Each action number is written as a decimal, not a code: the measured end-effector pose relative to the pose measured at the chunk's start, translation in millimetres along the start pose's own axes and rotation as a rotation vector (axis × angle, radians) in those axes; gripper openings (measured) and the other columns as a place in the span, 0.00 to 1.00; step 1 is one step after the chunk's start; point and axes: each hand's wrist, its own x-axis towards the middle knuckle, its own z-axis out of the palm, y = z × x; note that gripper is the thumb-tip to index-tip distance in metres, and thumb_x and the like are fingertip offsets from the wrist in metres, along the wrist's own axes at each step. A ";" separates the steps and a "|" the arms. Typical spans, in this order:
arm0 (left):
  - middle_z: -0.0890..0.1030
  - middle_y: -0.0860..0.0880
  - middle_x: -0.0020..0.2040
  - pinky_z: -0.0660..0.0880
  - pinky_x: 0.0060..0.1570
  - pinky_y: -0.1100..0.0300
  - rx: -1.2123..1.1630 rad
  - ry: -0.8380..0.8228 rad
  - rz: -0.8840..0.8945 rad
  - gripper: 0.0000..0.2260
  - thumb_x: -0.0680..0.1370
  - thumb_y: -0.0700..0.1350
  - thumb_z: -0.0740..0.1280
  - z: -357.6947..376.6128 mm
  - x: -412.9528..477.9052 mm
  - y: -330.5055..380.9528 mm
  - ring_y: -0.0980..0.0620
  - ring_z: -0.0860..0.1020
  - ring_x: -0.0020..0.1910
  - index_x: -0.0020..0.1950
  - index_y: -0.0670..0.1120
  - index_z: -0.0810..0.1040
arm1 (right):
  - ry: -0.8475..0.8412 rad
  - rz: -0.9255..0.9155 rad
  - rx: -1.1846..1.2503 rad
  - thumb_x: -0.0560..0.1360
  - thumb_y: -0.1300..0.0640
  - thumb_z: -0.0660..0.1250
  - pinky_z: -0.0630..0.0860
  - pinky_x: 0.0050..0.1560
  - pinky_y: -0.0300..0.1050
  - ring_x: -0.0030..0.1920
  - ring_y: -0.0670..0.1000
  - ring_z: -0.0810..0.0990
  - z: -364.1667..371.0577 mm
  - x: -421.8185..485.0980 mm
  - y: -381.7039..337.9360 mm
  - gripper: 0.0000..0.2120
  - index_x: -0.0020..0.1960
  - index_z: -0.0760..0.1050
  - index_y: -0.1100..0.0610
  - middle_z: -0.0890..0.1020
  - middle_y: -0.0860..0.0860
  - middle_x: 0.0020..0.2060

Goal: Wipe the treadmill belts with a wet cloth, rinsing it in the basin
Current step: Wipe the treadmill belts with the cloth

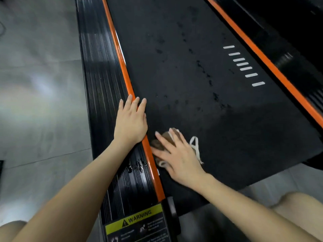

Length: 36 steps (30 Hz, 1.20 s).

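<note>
My right hand (180, 154) presses flat, fingers spread, on the brown cloth (160, 144) on the belt (192, 75); my left hand (130, 122) rests open on the orange strip (122, 65).

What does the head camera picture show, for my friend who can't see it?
A person's right hand presses a brown-and-white cloth flat on the black treadmill belt, near its left edge. The left hand rests flat on the orange strip and ribbed black side rail beside it. Dark spots dot the belt further up.
</note>
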 end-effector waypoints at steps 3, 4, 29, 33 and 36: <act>0.70 0.37 0.69 0.55 0.71 0.40 0.007 -0.002 0.007 0.23 0.79 0.46 0.51 -0.1 -0.5 0.2 0.36 0.60 0.73 0.72 0.41 0.66 | -0.048 -0.126 -0.015 0.66 0.55 0.73 0.63 0.67 0.67 0.70 0.65 0.66 -3.0 -0.3 18.5 0.31 0.68 0.71 0.45 0.68 0.54 0.71; 0.69 0.37 0.70 0.55 0.71 0.40 0.010 -0.003 0.009 0.23 0.79 0.45 0.52 -0.1 0.1 -0.2 0.36 0.60 0.73 0.73 0.41 0.66 | -0.048 -0.109 -0.026 0.67 0.55 0.72 0.63 0.67 0.68 0.71 0.63 0.66 -3.6 15.9 27.3 0.30 0.68 0.70 0.44 0.68 0.53 0.71; 0.81 0.42 0.53 0.59 0.67 0.40 -0.098 0.058 0.139 0.16 0.81 0.46 0.55 -54.4 38.8 -0.5 0.38 0.77 0.53 0.59 0.43 0.79 | -0.161 -0.192 0.157 0.74 0.56 0.61 0.70 0.62 0.65 0.75 0.63 0.56 -30.1 -46.0 -67.7 0.20 0.65 0.74 0.44 0.64 0.50 0.74; 0.80 0.42 0.56 0.57 0.68 0.38 -0.132 -0.008 0.264 0.15 0.80 0.45 0.57 -37.0 47.9 30.3 0.40 0.76 0.57 0.59 0.42 0.80 | -0.034 0.174 0.036 0.73 0.56 0.60 0.80 0.46 0.62 0.71 0.64 0.63 -58.2 -110.9 -7.6 0.25 0.68 0.64 0.41 0.62 0.53 0.74; 0.77 0.40 0.60 0.57 0.68 0.39 -0.109 -0.076 0.264 0.15 0.80 0.43 0.57 -24.1 52.2 51.4 0.40 0.73 0.61 0.61 0.42 0.78 | 0.028 0.353 -0.051 0.77 0.42 0.53 0.71 0.58 0.70 0.71 0.67 0.61 -45.4 -102.8 7.0 0.22 0.71 0.61 0.39 0.62 0.56 0.74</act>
